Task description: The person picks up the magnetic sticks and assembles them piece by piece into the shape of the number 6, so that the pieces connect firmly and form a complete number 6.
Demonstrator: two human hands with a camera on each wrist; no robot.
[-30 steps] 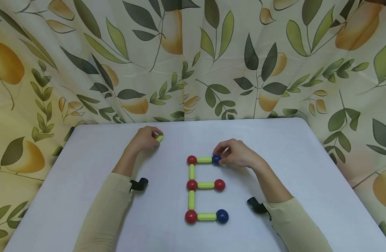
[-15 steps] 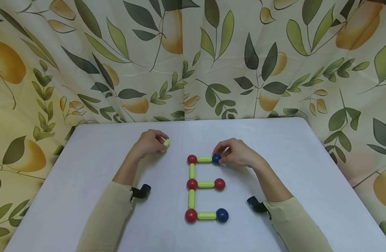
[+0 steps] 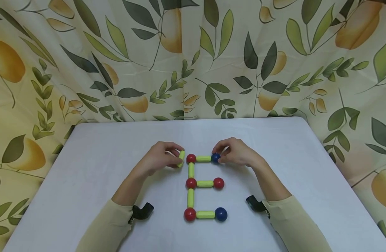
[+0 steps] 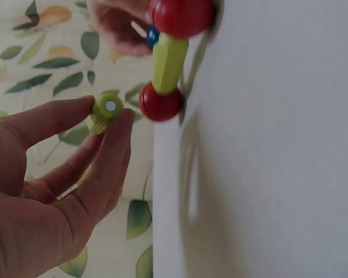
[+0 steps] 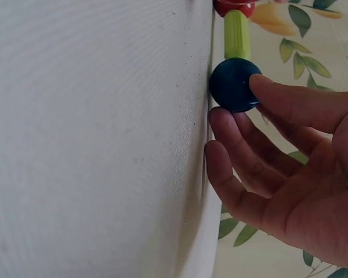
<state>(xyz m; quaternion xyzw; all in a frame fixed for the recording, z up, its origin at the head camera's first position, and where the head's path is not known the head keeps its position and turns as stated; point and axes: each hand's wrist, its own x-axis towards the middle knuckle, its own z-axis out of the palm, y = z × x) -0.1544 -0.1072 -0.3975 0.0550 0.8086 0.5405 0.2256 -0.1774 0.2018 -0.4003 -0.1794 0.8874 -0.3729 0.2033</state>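
Observation:
Between thumb and fingertips my left hand [image 3: 159, 157] pinches a yellow-green magnetic rod [image 3: 181, 158], just left of the upper red ball [image 3: 191, 158]. In the left wrist view the rod's end [image 4: 110, 106] shows a pale round tip. My right hand [image 3: 238, 152] holds the upper blue ball [image 3: 215, 158] with thumb and curled fingers. That ball sits at the end of a yellow-green rod [image 3: 203, 159] joined to the upper red ball. Below, more rods and balls form an E-like shape: a middle red ball [image 3: 191, 183], a right red ball [image 3: 219, 183] and a lower blue ball [image 3: 221, 214].
A white cloth-covered table [image 3: 259, 231] carries the shape near its middle. Behind it hangs a curtain [image 3: 212, 70] printed with leaves and fruit. A black wrist camera [image 3: 142, 211] juts from the left sleeve, another camera [image 3: 255, 203] from the right.
My left hand has moved right and toward me with its rod, which has turned more upright in the head view. The right hand stays at the upper blue ball.

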